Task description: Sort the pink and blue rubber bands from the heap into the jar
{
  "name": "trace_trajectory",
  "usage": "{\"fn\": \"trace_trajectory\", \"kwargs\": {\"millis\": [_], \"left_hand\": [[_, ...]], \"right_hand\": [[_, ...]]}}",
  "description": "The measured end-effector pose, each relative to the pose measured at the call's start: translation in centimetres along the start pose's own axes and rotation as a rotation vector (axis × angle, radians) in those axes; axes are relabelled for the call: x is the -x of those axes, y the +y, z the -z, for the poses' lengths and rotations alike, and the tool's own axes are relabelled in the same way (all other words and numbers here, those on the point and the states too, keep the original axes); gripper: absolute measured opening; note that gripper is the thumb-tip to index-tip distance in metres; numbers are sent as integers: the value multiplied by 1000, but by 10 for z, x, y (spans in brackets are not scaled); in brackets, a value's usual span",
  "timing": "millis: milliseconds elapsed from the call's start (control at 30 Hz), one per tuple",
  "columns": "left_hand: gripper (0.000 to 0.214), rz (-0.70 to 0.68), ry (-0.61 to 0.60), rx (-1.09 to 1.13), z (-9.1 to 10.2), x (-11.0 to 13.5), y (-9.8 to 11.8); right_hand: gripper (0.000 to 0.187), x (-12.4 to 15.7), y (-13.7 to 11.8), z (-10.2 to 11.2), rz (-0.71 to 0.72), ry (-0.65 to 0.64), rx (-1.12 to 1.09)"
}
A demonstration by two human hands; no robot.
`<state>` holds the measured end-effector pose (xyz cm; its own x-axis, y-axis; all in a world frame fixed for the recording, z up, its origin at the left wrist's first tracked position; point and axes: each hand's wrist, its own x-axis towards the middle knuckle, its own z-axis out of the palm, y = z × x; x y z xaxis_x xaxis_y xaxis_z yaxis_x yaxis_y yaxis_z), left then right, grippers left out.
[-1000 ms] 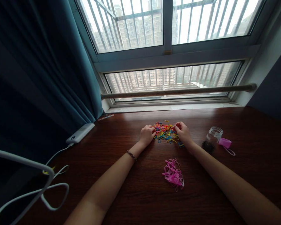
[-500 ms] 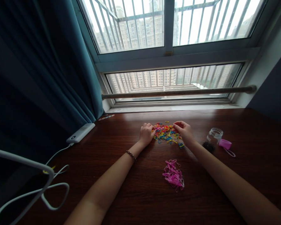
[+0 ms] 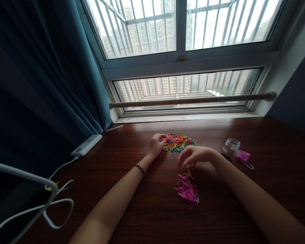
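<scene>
A spread pile of small coloured rubber bands (image 3: 179,144), red, yellow, blue and pink, lies on the dark wooden tabletop. At its left edge is my left hand (image 3: 156,145), thumb and forefinger drawn together at the bands; whatever is between them is too small to make out. My right hand (image 3: 197,155) hovers on the near side of that pile, fingers bent downward and apart, nothing visible in them. Just below its fingertips lies a separate heap of pink rubber bands (image 3: 187,190).
To the right stand a clear glass jar (image 3: 231,146) and a pink cap with a loop (image 3: 243,155); a dark clump (image 3: 226,157) is partly behind my right wrist. A white power bank (image 3: 87,145) with a white cable (image 3: 71,203) lies left by the blue curtain (image 3: 91,101).
My right hand has left the right side of the coloured pile and come nearer, over the pink heap's far end. My left hand stays at the pile; its fingers have shifted slightly.
</scene>
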<state>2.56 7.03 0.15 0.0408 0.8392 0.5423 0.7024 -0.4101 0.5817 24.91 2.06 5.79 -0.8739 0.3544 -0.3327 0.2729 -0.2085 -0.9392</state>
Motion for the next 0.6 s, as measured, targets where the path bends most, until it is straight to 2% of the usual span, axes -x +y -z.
{"fn": "trace_trajectory", "kwargs": {"millis": [67, 133, 200, 267, 367, 467, 600], "left_hand": [[15, -49, -21, -16, 1, 1, 3], [15, -157, -72, -49, 4, 3, 10], [17, -325, -179, -113, 7, 8, 20], [21, -504, -321, -177, 10, 14, 34], [25, -717, -501, -203, 13, 25, 60], [25, -881, -587, -185, 12, 36, 87], [13, -921, -726, -122, 11, 46, 112]], "right_hand": [[32, -4, 7, 11, 148, 221, -95], [26, -10, 15, 22, 297, 482, -213], [24, -17, 24, 30, 411, 710, -308], [24, -23, 31, 36, 484, 868, -361], [24, -28, 37, 40, 526, 992, -380], [22, -28, 37, 40, 532, 1038, -369], [22, -27, 34, 39, 516, 1063, -335]]}}
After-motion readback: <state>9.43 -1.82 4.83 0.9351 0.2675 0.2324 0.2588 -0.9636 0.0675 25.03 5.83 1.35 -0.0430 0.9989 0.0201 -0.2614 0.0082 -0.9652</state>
